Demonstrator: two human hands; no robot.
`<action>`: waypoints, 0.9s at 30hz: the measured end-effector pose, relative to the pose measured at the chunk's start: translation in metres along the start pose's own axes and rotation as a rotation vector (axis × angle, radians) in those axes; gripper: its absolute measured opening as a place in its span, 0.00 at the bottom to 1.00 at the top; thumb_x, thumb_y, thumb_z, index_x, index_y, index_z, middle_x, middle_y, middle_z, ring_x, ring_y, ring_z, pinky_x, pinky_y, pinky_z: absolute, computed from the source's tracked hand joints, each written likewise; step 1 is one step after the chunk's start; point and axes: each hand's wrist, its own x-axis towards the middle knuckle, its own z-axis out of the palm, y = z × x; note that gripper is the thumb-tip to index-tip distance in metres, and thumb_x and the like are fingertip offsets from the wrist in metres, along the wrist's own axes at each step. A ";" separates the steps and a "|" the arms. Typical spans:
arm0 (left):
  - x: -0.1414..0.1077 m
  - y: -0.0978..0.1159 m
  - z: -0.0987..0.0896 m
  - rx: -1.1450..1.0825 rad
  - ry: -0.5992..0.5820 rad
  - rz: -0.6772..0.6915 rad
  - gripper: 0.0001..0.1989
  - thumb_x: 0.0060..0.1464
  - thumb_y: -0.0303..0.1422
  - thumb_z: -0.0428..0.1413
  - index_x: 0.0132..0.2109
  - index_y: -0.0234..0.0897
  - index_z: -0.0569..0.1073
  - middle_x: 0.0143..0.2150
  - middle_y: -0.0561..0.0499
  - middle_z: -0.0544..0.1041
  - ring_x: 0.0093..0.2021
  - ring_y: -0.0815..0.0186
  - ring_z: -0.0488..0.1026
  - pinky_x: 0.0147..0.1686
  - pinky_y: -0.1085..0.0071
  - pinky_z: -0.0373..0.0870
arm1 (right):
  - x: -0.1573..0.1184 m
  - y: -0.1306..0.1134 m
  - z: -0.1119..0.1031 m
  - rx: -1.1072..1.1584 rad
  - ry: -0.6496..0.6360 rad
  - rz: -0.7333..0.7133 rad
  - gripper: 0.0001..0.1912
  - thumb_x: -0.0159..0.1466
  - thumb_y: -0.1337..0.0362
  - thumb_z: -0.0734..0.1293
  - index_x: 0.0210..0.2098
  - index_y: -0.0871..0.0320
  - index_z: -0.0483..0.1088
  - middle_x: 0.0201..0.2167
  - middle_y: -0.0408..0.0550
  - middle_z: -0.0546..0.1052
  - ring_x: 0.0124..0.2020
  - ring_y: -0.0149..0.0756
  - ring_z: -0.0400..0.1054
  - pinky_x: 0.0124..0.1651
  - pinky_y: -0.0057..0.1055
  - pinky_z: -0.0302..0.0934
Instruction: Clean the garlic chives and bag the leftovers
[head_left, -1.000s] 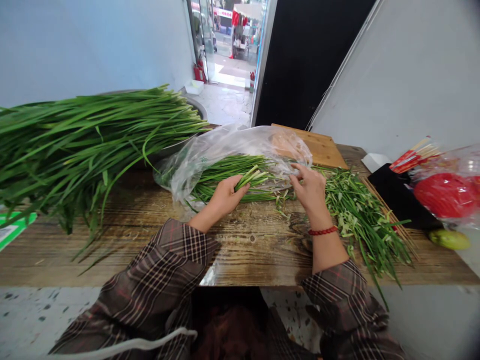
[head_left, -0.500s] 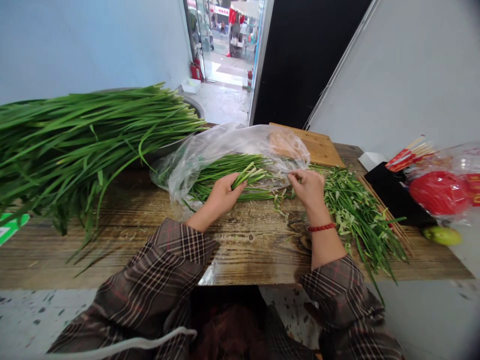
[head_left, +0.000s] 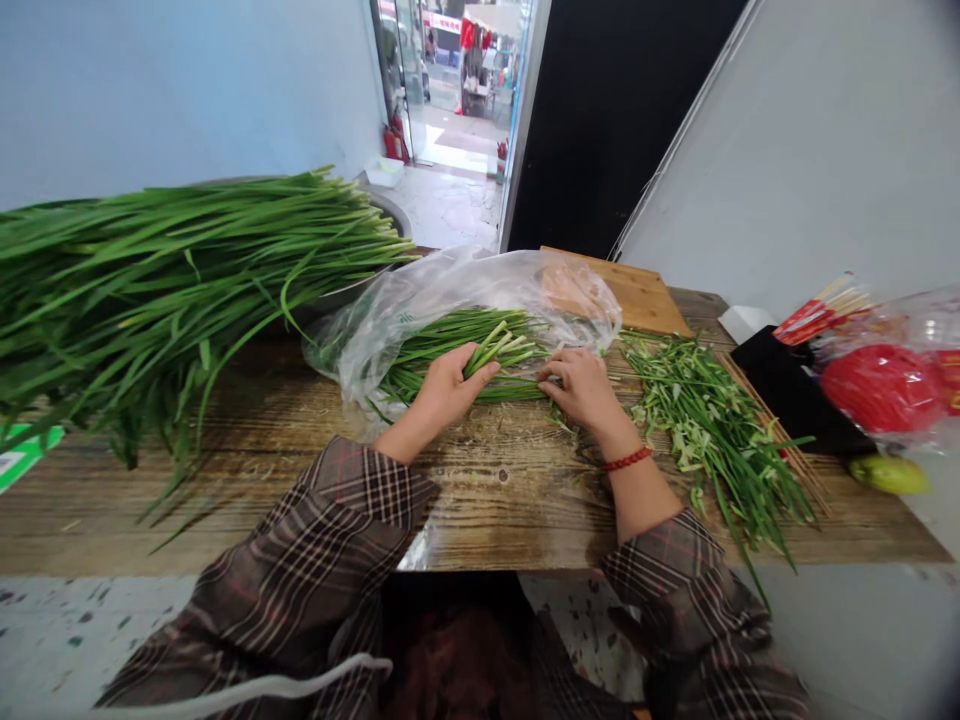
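Nearest us, two plaid sleeves point(head_left: 322, 530) come in over the bench point(head_left: 487, 500), on the near side of our marker, the clear plastic bag point(head_left: 465, 268). The left forearm slants up and inward, and the left hand point(head_left: 448, 388) is at the bag's near edge, thumb and fingers closed round a small bunch point(head_left: 499, 350), pale cut ends pointing right. Over to the right forearm: red bracelet point(head_left: 628, 459) at the wrist, arm leaning in toward the bag, and the right hand point(head_left: 585, 388) sits by its near right side, knuckles up, fingers curled beside the stalk ends; whether they're pinching anything, I cannot tell. Right of the bag, a loose heap of leafy bits and thin stalks point(head_left: 712, 430) spreads over the wood, with a black box point(head_left: 802, 390) beyond it. In the bag's mouth lie more green stalks point(head_left: 442, 338). It looks like work midway: one bunch in the grip, stalks in the bag, a heap to its right; how much is finished, the view doesn't settle. Left of the bag, a big bunch of long green leaves point(head_left: 187, 250) rests over a metal basin point(head_left: 394, 208), ends fairly even. Behind the bag, to its right, a wooden board point(head_left: 649, 298); farther off, the open doorway point(head_left: 457, 190).
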 end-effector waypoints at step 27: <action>0.000 -0.008 0.004 0.014 -0.069 0.040 0.10 0.56 0.36 0.52 0.34 0.34 0.73 0.31 0.52 0.74 0.34 0.63 0.69 0.36 0.70 0.62 | 0.003 -0.034 -0.003 1.095 0.185 0.135 0.14 0.57 0.57 0.71 0.41 0.55 0.70 0.30 0.42 0.70 0.32 0.31 0.64 0.35 0.29 0.60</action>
